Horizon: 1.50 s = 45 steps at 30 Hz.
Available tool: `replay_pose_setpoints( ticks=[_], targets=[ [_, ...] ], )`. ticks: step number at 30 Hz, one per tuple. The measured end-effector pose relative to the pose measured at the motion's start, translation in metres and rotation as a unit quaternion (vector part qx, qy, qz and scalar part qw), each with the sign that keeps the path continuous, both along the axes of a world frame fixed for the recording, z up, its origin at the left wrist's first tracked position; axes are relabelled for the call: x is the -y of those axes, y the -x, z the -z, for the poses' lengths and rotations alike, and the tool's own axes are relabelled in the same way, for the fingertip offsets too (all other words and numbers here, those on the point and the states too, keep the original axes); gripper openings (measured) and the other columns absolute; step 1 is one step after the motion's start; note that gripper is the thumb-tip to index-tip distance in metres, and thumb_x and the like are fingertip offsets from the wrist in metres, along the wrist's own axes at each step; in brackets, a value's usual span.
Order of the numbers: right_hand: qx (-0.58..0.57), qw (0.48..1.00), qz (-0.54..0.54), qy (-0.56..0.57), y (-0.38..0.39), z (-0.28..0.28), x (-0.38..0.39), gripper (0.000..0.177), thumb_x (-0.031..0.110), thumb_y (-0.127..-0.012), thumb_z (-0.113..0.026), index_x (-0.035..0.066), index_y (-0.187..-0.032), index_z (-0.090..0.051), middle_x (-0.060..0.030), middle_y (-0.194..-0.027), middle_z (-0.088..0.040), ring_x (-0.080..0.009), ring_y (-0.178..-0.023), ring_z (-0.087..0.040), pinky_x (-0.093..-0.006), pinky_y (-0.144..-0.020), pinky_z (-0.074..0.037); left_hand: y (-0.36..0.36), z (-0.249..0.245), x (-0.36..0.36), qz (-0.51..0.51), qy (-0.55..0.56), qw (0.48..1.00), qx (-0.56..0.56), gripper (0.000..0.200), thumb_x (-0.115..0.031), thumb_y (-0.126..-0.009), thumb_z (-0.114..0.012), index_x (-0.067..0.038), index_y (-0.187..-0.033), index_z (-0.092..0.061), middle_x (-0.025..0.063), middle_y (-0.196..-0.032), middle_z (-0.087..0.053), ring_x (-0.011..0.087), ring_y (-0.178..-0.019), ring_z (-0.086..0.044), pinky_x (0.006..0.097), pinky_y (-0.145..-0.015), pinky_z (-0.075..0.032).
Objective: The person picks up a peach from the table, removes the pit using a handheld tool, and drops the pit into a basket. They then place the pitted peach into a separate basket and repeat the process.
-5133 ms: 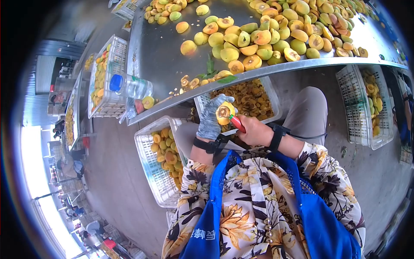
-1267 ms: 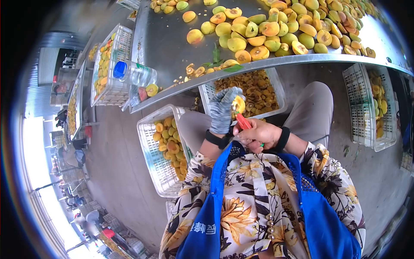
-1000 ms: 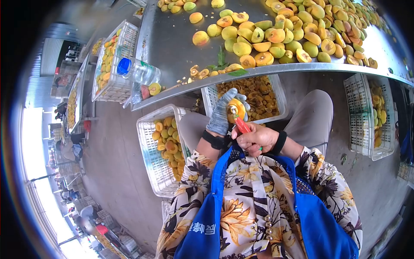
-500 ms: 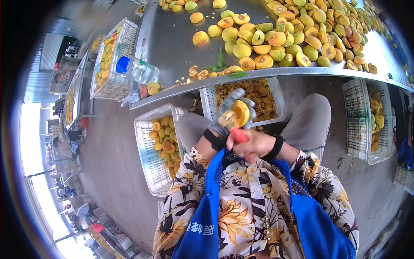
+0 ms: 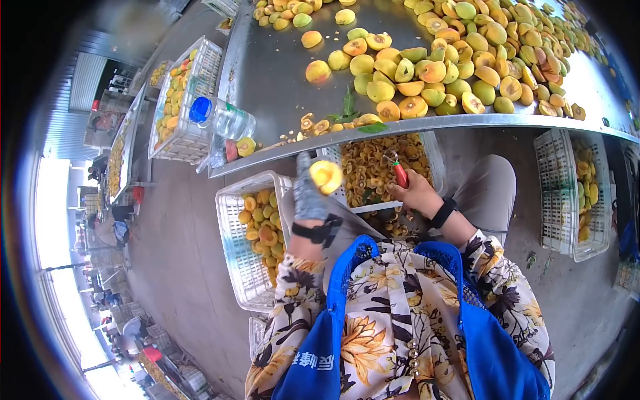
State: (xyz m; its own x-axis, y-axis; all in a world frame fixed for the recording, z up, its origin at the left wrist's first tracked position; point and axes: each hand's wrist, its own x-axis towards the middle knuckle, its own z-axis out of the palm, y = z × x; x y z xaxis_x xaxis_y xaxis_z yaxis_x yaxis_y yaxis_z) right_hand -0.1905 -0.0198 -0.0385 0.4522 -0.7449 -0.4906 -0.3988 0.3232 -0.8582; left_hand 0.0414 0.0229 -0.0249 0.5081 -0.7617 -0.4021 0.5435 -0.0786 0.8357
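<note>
Off the left side of the metal table (image 5: 267,73) stands a white crate (image 5: 208,72) heaped with yellow, green and reddish fruit; at the table's near left corner is a clear bottle (image 5: 233,123) with a blue cap; on the floor before the table, below that corner, another crate (image 5: 233,243) holds more yellow fruit; next, just short of the table's near edge, the left hand (image 5: 309,195), in a grey glove, grips a fruit half (image 5: 326,176), its pale cut face turned to view and slightly blurred; beneath the near edge, to the right of that hand, a white bin (image 5: 437,163) is filled with brownish-yellow scraps; over this bin, in front of the table, the bare right hand (image 5: 421,194) is closed round a red-handled tool (image 5: 401,175), its metal tip pointing toward the table, well apart from the fruit half; on the table, from the middle toward its right, spreads a pile of whole and halved fruit (image 5: 460,73); below the table's right part stands a further crate (image 5: 555,207) with yellow fruit.
</note>
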Motion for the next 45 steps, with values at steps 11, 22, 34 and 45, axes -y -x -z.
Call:
replay_pose_setpoints(
  ticks=[11,22,34,45],
  targets=[
    [-0.015,0.999,0.005,0.032,0.004,-0.008,-0.009,0.035,0.025,-0.079,-0.063,0.001,-0.096,-0.045,-0.0116,-0.064,-0.055,-0.0176,-0.042,-0.053,-0.0309,-0.039,-0.042,-0.098,-0.002,-0.012,0.073,-0.014,0.751,0.656,0.028,-0.030,-0.081,-0.064,-0.007,-0.098,-0.063,0.0102,-0.091,-0.065,0.0240,-0.083,-0.062,0.0328,-0.075,-0.048],
    [0.054,0.997,0.052,0.025,0.026,0.005,-0.035,0.031,0.023,-0.080,-0.061,0.000,-0.095,-0.048,-0.0098,-0.063,-0.055,-0.0162,-0.045,-0.053,-0.0301,-0.040,-0.043,0.014,-0.017,0.183,0.549,-0.092,0.581,0.594,0.046,-0.038,-0.074,-0.068,-0.001,-0.101,-0.062,0.0134,-0.099,-0.065,0.0228,-0.089,-0.061,0.0313,-0.079,-0.047],
    [0.108,0.933,-0.024,0.342,-0.012,-0.063,-0.008,0.032,0.017,-0.079,-0.064,0.001,-0.102,-0.048,-0.0173,-0.084,-0.055,-0.0320,-0.073,-0.055,-0.0341,-0.065,-0.046,0.005,-0.068,0.070,0.207,0.023,0.978,-0.030,0.060,-0.060,-0.086,-0.040,-0.004,-0.097,-0.055,0.0146,-0.078,-0.064,0.0198,-0.054,-0.061,0.0195,-0.031,-0.037],
    [0.035,0.935,-0.001,0.352,-0.021,-0.047,-0.028,0.031,0.022,-0.085,-0.058,-0.001,-0.098,-0.043,-0.0234,-0.071,-0.056,-0.0408,-0.067,-0.057,-0.0443,-0.058,-0.044,0.058,-0.019,0.031,0.142,0.148,0.972,-0.116,0.031,-0.030,-0.093,-0.044,-0.002,-0.106,-0.051,0.0141,-0.099,-0.059,0.0266,-0.093,-0.058,0.0413,-0.080,-0.052]
  ],
)
